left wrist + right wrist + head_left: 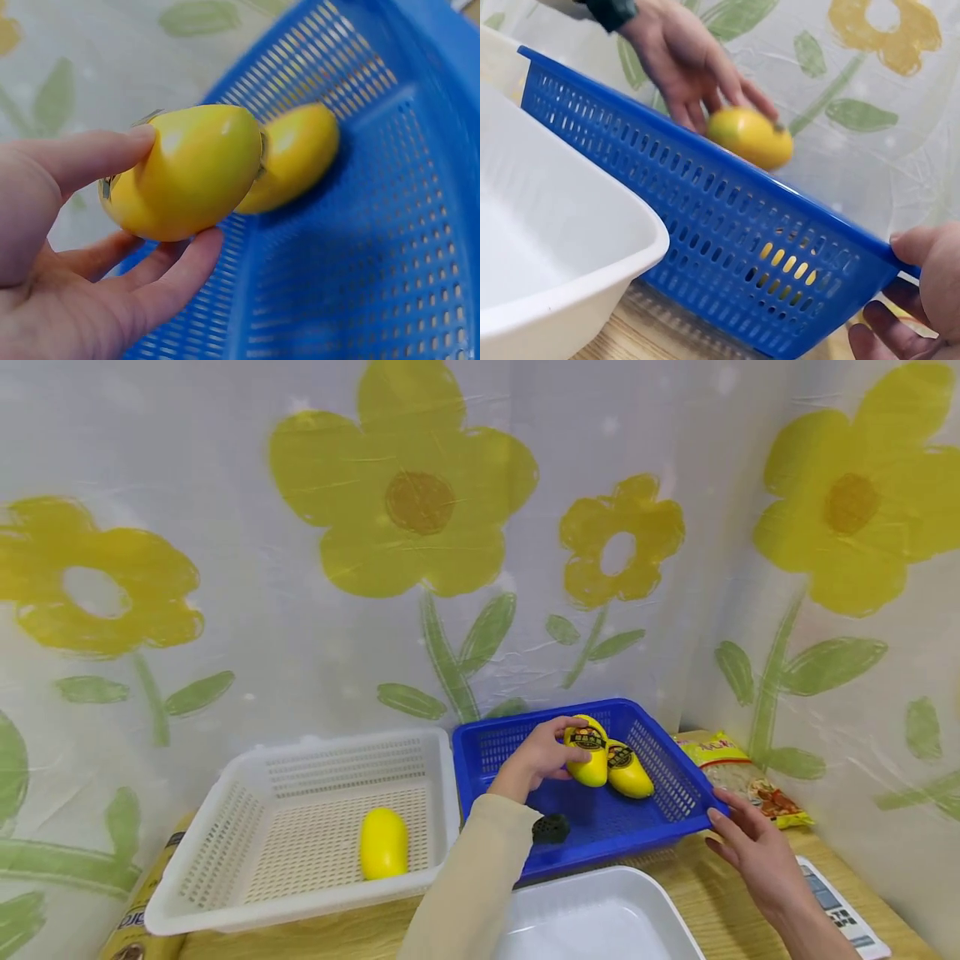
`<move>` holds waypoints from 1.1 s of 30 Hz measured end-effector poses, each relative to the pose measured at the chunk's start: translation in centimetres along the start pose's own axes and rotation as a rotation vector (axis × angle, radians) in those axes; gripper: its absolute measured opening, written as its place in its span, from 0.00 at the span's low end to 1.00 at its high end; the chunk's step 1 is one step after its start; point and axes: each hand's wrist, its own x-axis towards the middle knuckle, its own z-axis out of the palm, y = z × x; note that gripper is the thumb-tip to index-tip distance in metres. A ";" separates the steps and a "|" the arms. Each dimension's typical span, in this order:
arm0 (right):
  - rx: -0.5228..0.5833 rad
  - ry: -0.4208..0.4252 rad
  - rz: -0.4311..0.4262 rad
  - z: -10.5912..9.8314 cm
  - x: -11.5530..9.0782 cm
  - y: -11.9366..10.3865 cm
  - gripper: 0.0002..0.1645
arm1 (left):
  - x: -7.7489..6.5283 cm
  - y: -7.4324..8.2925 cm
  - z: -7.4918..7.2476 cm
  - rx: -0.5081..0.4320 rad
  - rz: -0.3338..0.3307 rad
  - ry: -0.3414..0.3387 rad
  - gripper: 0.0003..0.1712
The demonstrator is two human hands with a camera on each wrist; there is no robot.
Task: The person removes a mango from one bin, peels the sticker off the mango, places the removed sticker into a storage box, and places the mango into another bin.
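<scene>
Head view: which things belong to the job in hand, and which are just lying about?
In the job:
left hand, holding a labelled fruit
right hand, gripping the blue basket at its rim
second labelled fruit, in that basket
probably the white basket and its single fruit

Apparently lying about:
colourful packet
brown package
white printed item
white tray, role unclear
</scene>
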 end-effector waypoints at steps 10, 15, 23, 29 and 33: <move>0.023 -0.010 0.006 -0.5 0.1 0.3 0.42 | -5.3 2.4 -2.1 -0.018 0.084 -0.066 0.28; 0.046 -0.029 0.009 -0.5 0.1 0.5 0.42 | -9.7 2.9 -3.2 -0.010 0.125 -0.107 0.29; 0.103 -0.037 0.010 -1.1 0.0 0.6 0.34 | -16.4 2.1 -4.5 0.088 0.189 -0.111 0.28; 0.138 -0.049 0.006 -1.0 -0.1 0.6 0.32 | -21.3 0.0 -6.0 0.077 0.178 -0.065 0.28; 0.141 -0.070 0.004 -0.6 0.1 0.5 0.34 | -24.3 -1.6 -7.2 0.029 0.191 -0.074 0.27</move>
